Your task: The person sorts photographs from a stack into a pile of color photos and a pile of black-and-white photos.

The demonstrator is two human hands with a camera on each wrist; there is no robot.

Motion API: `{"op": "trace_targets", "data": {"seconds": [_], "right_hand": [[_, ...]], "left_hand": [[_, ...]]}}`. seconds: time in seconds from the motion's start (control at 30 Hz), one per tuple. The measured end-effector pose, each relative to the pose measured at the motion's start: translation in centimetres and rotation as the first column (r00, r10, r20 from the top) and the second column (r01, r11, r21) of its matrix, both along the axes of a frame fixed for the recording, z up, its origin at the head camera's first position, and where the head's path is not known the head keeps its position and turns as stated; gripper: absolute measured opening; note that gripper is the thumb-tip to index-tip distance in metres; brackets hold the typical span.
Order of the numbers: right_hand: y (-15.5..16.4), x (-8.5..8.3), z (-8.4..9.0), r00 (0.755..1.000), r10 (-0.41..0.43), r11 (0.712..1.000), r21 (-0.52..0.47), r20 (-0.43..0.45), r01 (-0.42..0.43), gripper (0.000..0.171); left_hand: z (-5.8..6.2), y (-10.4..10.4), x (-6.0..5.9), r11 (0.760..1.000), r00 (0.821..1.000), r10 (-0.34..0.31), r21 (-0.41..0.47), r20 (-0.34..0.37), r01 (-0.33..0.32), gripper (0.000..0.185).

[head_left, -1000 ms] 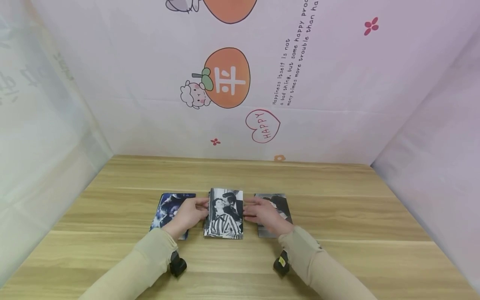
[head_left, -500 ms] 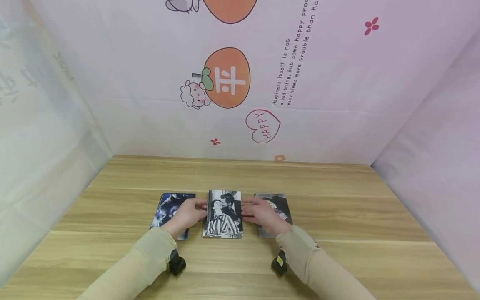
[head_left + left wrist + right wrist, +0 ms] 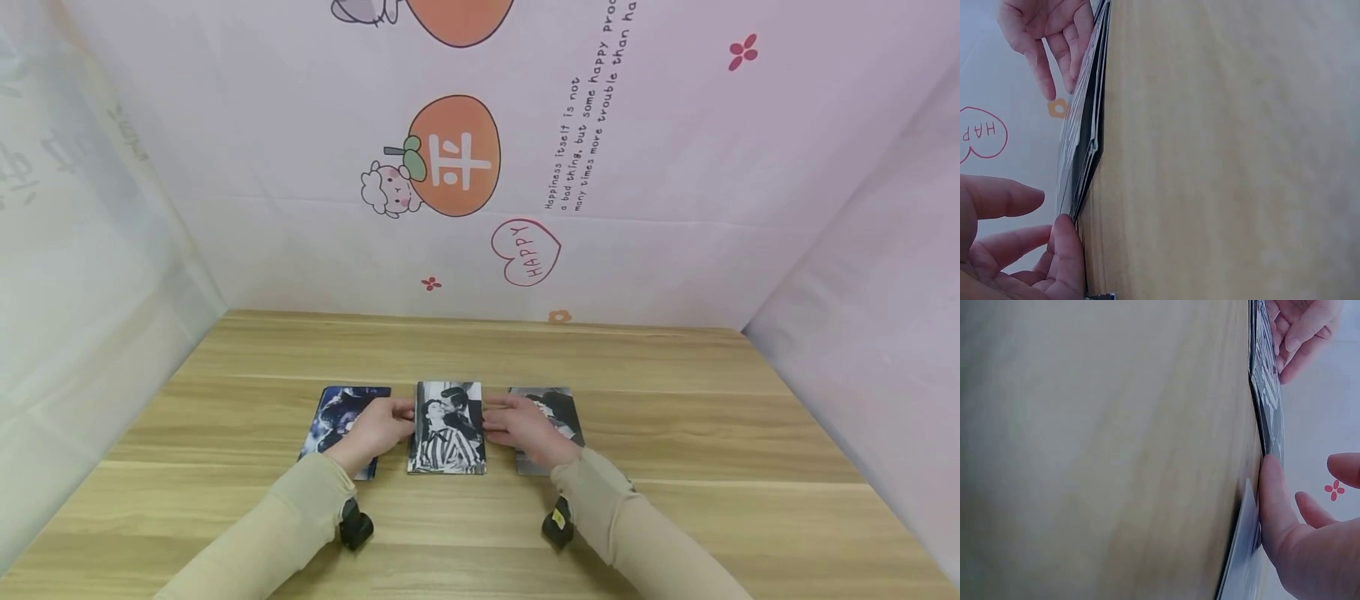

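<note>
Glossy rectangular photo stack [image 3: 447,428] lowered flat between hands.

Backdrop sheet [image 3: 675,167], legible print: a red heart outline [image 3: 526,252] reads "HAPPY". Slanted lines [image 3: 581,133] read "Happiness itself is not a bad thing, but some happy...", cut off at the frame edge. The orange fruit [image 3: 453,155] bears one white Chinese character.

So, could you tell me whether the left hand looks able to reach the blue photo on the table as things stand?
Probably yes: the left hand already lies over the blue photo while touching the middle stack, with nothing else in between.
</note>
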State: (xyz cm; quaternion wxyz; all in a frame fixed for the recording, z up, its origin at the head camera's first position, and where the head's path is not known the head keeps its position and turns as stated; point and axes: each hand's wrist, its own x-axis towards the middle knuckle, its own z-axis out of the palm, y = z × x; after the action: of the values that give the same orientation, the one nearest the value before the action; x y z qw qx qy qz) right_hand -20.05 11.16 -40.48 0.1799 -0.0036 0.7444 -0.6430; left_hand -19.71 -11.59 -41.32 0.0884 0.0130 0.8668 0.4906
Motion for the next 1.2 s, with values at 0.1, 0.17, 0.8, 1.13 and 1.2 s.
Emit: {"op": "trace_targets", "data": {"seconds": [0.1,0.17,0.8,1.13,1.2], "right_hand": [[0.0,0.0,0.0,1.0,-0.001,1.0,-0.001,0.004,0.001,0.044],[0.0,-0.1,0.1,1.0,0.004,1.0,-0.001,0.003,-0.004,0.044],[0.4,0.3,0.8,1.0,0.014,1.0,0.01,-0.02,-0.013,0.044],[1.9,1.3,0.9,0.998,0.041,0.999,0.032,-0.044,-0.039,0.044],[2.2,1.5,0.9,0.998,0.046,0.998,0.033,-0.047,-0.044,0.045]], "left_hand": [[0.0,0.0,0.0,1.0,1.0,0.0,-0.002,0.003,0.0,0.041],[0.0,0.0,0.0,1.0,1.0,0.005,-0.005,0.006,-0.005,0.041],[1.4,1.3,1.4,1.0,0.999,-0.006,0.007,-0.041,0.006,0.048],[1.6,2.2,2.1,0.998,0.996,-0.012,0.068,-0.093,0.018,0.039],[1.5,2.4,2.1,0.997,0.995,-0.014,0.071,-0.1,0.021,0.037]]}}
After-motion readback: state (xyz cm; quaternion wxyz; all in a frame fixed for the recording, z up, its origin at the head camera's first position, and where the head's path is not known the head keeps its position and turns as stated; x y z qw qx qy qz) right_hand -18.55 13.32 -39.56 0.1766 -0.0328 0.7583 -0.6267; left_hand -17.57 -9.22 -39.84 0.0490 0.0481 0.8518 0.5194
